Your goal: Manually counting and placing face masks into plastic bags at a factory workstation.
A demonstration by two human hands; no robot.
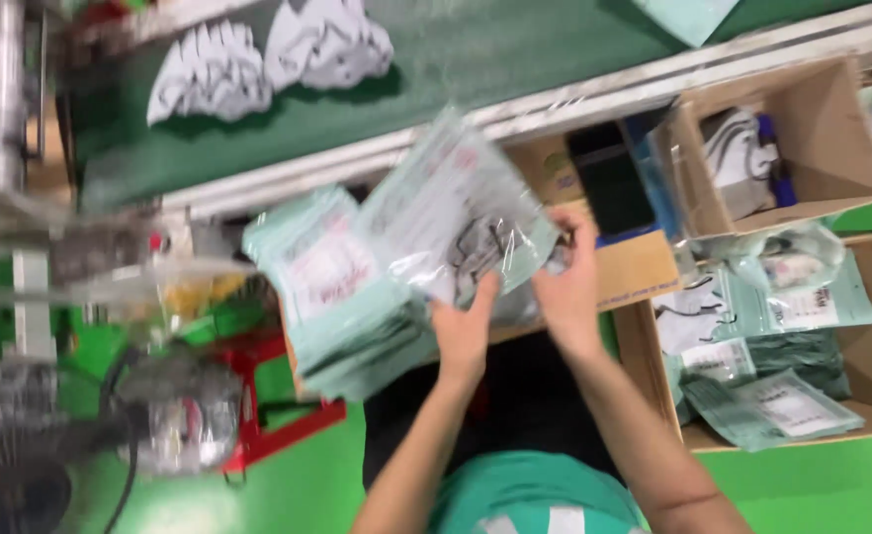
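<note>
The person wears a teal green top [530, 489], seen from above at the lower edge of the view, with a pale, whitish patch or print near its bottom middle. Below the waist the clothing looks dark, nearly black [515, 405]. Both forearms are bare, with no sleeves reaching them. The left hand [464, 331] and the right hand [566, 287] carry no gloves; no watch or ring is discernible through the motion blur.

Clear packet [451, 213] sat above stack of packets [342, 297], held between left hand [464, 331] and right hand [566, 282]. Cardboard boxes [851, 129] stood right; conveyor belt [476, 49] ran behind.
</note>
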